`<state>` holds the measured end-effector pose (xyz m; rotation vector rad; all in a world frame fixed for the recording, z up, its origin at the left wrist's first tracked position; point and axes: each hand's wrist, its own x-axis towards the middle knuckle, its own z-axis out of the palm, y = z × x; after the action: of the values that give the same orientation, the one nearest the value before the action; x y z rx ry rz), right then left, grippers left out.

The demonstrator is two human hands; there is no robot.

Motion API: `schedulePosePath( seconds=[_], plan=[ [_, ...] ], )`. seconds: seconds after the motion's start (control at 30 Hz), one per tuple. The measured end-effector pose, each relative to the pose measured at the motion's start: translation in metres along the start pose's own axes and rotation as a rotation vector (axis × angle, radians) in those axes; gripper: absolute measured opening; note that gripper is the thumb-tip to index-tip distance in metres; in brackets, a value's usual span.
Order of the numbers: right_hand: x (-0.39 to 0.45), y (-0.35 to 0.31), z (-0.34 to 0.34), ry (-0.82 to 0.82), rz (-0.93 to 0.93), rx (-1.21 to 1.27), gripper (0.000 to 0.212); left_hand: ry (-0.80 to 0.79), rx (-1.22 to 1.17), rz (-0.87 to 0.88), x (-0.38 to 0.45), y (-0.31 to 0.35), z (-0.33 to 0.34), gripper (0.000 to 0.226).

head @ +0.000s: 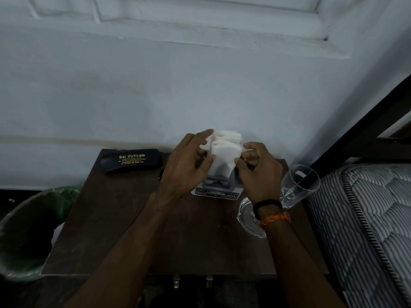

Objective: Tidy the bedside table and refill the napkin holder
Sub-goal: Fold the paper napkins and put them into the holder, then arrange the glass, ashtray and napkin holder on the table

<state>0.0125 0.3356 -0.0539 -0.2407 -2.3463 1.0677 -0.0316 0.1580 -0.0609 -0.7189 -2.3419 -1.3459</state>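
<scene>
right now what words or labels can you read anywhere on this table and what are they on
"Sai Opticals" in gold on the black spectacle case at the back left.
The smaller gold lines under it on the case: too small to read.
"OPEL" on the printed card under the napkin holder; the rest of the card is blurred.
No readable text on the drinking glass.

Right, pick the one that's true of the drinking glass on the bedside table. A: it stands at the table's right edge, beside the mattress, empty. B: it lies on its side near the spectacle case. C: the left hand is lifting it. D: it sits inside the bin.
A: the drinking glass stands empty at the right edge of the bedside table, next to the mattress, with neither hand on it.
</scene>
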Motion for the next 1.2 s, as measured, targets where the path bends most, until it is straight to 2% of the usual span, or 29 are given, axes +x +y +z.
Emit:
schedulePosePath(
  seconds=[0.1,0.23,0.33,0.4,0.57,0.77,0.93,1.03,1.1,1.2],
  plan=[
    [-0.006,0.000,-0.005,0.004,0.039,-0.131,0.011,-0.082,0.094,-0.072,-0.003,-0.011,-0.007,0.060],
    [-0.022,0.002,-0.011,-0.193,0.123,-0.358,0.019,-0.268,0.101,-0.237,-0.012,-0.025,-0.014,0.084],
    [-0.037,0.007,-0.012,-0.266,0.199,-0.359,0.038,-0.348,0.102,-0.226,-0.019,-0.032,-0.016,0.071],
    [-0.042,0.010,-0.009,-0.263,0.198,-0.296,0.039,-0.370,0.075,-0.213,-0.023,-0.034,-0.017,0.063],
    [-0.039,0.010,-0.001,-0.203,0.174,-0.268,0.032,-0.308,0.069,-0.196,-0.024,-0.039,-0.017,0.053],
    [-0.031,0.008,0.004,-0.206,0.174,-0.255,0.029,-0.284,0.075,-0.201,-0.021,-0.042,-0.014,0.044],
    [-0.027,0.011,0.010,-0.183,0.159,-0.241,0.027,-0.264,0.083,-0.213,-0.019,-0.043,-0.014,0.043],
    [-0.026,0.009,0.007,-0.203,0.169,-0.243,0.027,-0.275,0.084,-0.232,-0.019,-0.041,-0.016,0.052],
    [-0.027,0.009,0.001,-0.220,0.176,-0.271,0.020,-0.253,0.106,-0.249,-0.021,-0.036,-0.019,0.057],
    [-0.030,0.012,-0.015,-0.276,0.216,-0.345,0.005,-0.147,0.182,-0.189,-0.026,-0.023,-0.022,0.044]
  ],
)
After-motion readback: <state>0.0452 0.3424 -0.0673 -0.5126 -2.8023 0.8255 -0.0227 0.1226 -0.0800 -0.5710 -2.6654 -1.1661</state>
